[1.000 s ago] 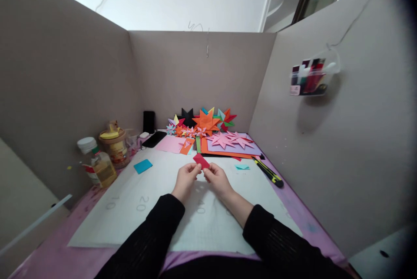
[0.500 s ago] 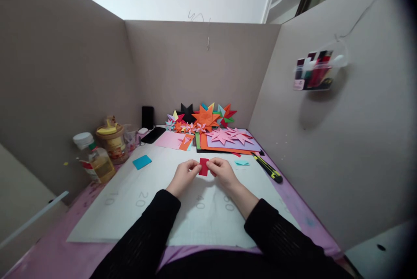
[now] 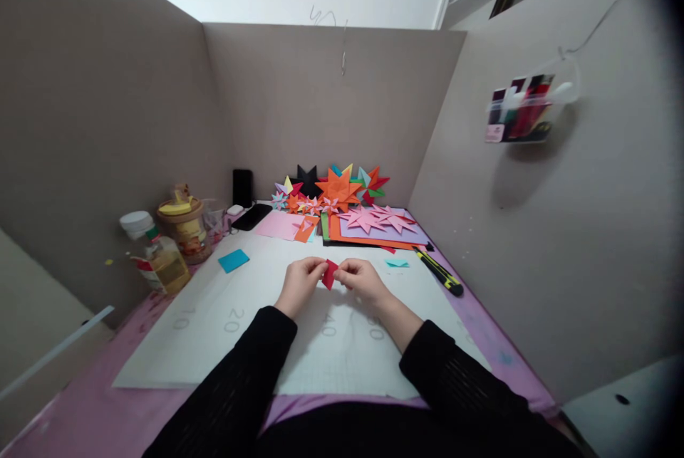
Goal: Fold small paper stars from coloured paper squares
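My left hand (image 3: 300,283) and right hand (image 3: 364,280) pinch the red paper (image 3: 330,274) in their fingers, low over the white mat (image 3: 214,330). Flat a moment ago, it now looks narrower, so the fold seems started.

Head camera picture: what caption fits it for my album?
Left hand and right hand pinch a red paper above the grid mat, paper stars behind.

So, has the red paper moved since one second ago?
Yes. Judged against the blue note, the red paper has come slightly nearer to the person.
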Demonstrator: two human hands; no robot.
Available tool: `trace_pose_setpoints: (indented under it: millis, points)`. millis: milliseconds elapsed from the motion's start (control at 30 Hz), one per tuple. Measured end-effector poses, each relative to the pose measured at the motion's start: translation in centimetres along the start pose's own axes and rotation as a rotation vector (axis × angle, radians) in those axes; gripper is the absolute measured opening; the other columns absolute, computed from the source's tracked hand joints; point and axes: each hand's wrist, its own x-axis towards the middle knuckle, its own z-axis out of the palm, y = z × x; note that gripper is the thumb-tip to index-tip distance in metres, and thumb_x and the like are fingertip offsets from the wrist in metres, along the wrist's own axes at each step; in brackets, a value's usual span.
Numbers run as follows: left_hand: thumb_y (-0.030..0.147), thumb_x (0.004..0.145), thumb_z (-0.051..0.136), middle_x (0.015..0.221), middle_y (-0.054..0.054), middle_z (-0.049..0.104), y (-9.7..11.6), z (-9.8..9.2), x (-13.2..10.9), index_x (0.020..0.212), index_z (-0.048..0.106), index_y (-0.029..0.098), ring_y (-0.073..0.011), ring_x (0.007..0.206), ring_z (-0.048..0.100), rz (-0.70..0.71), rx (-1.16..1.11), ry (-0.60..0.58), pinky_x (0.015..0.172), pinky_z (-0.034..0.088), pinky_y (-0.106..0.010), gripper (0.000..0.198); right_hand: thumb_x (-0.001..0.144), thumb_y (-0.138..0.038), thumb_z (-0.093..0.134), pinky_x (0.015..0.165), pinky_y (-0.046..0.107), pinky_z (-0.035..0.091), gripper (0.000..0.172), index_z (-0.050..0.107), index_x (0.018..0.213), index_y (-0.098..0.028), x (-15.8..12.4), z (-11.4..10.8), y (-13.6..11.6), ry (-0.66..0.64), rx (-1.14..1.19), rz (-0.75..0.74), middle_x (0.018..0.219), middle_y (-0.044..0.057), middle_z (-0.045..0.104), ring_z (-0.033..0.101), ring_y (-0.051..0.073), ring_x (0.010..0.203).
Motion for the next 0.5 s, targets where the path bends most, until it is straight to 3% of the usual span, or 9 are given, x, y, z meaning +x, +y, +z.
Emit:
trace_pose_setpoints:
  millis: [500]
  points:
    - [0.035,0.074,0.054,0.074,-0.005,0.069,0.8,-0.12,-0.21,0.077,0.07,0.017,-0.0184,0.07,0.06,0.004,0.061,-0.017,0.065,0.043,-0.026,0.024,0.067,-0.04,0.065,0.046,0.022,0.031,0.028,0.053,0.058,-0.016,-0.24,-0.19,-0.27,0.094,-0.069,-0.037,0.047,-0.004,0.045,0.038,0.009,0.046]
